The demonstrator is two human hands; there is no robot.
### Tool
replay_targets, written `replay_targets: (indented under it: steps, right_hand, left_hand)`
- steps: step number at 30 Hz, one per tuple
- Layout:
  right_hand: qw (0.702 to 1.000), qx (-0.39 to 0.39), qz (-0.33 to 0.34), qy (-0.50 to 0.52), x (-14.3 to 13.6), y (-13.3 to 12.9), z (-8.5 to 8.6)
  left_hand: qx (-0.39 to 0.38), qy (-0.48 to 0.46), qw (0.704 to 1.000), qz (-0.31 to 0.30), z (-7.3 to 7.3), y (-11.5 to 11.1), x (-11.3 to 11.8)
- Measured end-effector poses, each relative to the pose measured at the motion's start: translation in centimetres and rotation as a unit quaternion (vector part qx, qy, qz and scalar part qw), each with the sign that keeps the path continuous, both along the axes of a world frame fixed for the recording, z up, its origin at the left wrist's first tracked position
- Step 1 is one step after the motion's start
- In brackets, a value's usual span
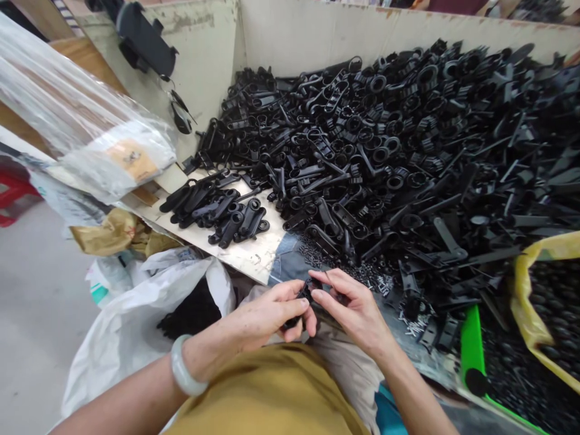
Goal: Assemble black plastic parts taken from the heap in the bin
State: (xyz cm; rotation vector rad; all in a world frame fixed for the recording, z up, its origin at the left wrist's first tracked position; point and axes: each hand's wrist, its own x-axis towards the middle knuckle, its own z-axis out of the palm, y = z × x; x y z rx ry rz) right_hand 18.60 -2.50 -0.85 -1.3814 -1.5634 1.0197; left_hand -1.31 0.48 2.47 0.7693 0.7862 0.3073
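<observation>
Close in front of my body, a small black plastic part point(309, 286) sits between my two hands. My left hand point(283, 311) is wrapped around it from below, the thumb lying along its side. From the other side, my right hand point(351, 302) has thumb and forefinger at the part's upper end. Something dark lies behind the right fingers, too hidden to name. Just beyond the hands, tiny black pieces point(312, 252) are scattered on a dark sheet, with silver screws point(384, 284) beside them. Several long black plastic parts point(220, 208) lie grouped on the pale board to the left.
A large heap of black plastic parts point(362, 139) fills the bench, backed by a pale panel point(312, 33). White sack point(118, 326) holding black material stands at lower left. On the right are a green edge point(471, 341) and a yellow-rimmed bag point(521, 290). Plastic wrap point(90, 103) hangs left.
</observation>
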Motion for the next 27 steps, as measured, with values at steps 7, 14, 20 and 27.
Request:
replay_targets:
  steps: [7, 14, 20, 27]
  right_hand:
    - [0.995, 0.003, 0.093, -0.022, 0.6, 0.1, 0.6]
    - [0.983, -0.007, 0.170, -0.073, 1.3, 0.4, 0.9]
    - [0.982, -0.007, 0.174, -0.077, 1.1, 0.6, 0.6]
    - [0.992, 0.045, 0.051, -0.105, 2.1, 0.2, -0.2]
  left_hand:
    - [-0.010, 0.000, 0.999, -0.039, -0.5, 0.1, -0.7]
    - [-0.027, -0.008, 0.998, -0.051, -1.3, -0.1, -1.0]
    - [-0.020, -0.009, 0.999, -0.048, -1.8, -0.4, -1.1]
    - [0.074, 0.078, 0.993, 0.042, -1.3, 0.4, -1.0]
